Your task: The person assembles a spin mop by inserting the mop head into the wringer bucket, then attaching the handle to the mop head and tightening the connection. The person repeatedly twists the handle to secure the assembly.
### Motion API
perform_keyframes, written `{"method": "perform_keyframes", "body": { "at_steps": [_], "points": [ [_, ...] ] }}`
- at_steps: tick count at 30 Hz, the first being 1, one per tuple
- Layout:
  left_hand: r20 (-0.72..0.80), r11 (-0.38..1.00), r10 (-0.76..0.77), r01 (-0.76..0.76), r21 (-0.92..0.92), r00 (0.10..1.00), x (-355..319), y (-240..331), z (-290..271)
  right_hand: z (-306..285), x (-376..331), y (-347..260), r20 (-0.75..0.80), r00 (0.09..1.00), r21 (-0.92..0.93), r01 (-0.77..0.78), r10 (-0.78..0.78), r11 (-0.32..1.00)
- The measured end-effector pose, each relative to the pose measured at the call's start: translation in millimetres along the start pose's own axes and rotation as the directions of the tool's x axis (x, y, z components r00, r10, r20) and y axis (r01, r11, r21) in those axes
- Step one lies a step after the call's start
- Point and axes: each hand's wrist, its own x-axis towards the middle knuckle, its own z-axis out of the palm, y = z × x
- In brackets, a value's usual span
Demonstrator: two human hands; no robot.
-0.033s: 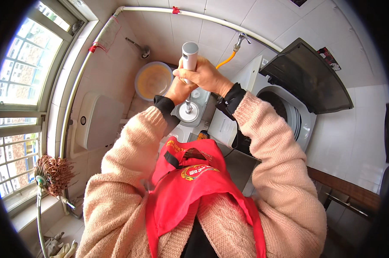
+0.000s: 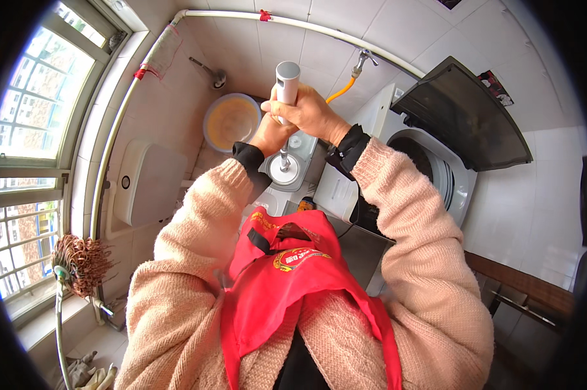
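A grey handle [image 2: 287,88] is gripped by both hands, its long axis upright. Right hand [image 2: 309,114] is wrapped shut around the upper part; left hand [image 2: 267,136] is closed just below (nearer the round white base [image 2: 285,170]). An orange basin [image 2: 231,121] sits left of the fingers.

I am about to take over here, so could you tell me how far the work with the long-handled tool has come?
Done: nothing visibly finished that I can confirm. In hand: both hands, left hand and right hand, grip the grey cylindrical handle upright, its metal shaft ending in a round white head pressed on the floor. Left: the round yellow-stained basin sits untouched beside it.
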Motion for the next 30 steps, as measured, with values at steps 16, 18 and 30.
{"method": "perform_keyframes", "body": {
  "at_steps": [16,18,30],
  "points": [
    [0.047,0.987,0.156,-0.158,0.030,0.987,-11.6,112.6,15.6,-7.1,-30.9,-106.9,-0.149,0.988,0.137,0.060,-0.039,0.989],
    [0.039,0.994,0.110,-0.110,-0.008,0.993,-18.3,70.7,17.3,8.0,-36.0,-66.4,-0.195,0.978,0.161,0.111,-0.079,0.981],
    [-0.021,0.983,0.151,-0.148,0.105,0.988,-35.5,96.8,22.7,-3.2,-44.5,-97.2,0.006,0.999,-0.049,0.037,-0.037,0.998]
  ]
}}
